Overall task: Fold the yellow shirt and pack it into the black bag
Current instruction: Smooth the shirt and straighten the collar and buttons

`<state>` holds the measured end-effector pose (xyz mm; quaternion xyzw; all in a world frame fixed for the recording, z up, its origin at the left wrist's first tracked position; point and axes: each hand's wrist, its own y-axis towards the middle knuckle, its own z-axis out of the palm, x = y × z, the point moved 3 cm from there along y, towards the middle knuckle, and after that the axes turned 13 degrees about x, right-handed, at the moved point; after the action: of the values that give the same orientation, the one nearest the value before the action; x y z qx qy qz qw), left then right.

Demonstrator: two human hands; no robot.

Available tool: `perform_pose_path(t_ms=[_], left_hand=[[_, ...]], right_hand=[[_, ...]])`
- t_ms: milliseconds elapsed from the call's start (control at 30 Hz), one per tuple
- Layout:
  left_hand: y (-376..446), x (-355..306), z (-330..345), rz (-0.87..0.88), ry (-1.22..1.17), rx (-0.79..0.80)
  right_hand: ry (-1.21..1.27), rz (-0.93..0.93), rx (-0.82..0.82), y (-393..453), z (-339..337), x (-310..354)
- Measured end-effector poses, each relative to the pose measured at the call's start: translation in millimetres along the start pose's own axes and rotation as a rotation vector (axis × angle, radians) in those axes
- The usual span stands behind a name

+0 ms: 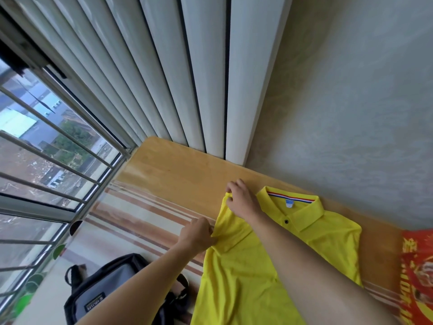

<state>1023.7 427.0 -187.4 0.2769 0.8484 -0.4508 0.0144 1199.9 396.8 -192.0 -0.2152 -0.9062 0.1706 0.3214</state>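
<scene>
A yellow polo shirt [236, 275] lies front up on the striped cover of the wooden table [178, 170], its collar toward the wall. My right hand [241, 198] pinches the outer end of the shirt's left-side sleeve. My left hand [198, 234] grips the same sleeve lower down, near the shirt's side edge. The black bag [105, 287], with a grey front panel, sits open below the table's left edge, near my left forearm.
Red printed packaging [417, 273] lies at the table's right edge. A barred window [46, 160] is on the left, a ribbed white panel [187, 78] and a pale wall stand behind the table.
</scene>
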Motion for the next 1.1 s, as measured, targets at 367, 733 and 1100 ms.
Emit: perform_pose_path(t_ms=[367, 733, 1100], left_hand=[[-43, 11, 36, -0.040, -0.119, -0.246], [-112, 45, 92, -0.078, 0.131, -0.291], [-179, 86, 179, 0.211, 0.490, -0.409]], right_hand=[[-0.064, 0.102, -0.247, -39, 8, 2], [0.000, 0.274, -0.190, -222, 94, -40], [0.007, 0.601, -0.472, -345, 118, -75]])
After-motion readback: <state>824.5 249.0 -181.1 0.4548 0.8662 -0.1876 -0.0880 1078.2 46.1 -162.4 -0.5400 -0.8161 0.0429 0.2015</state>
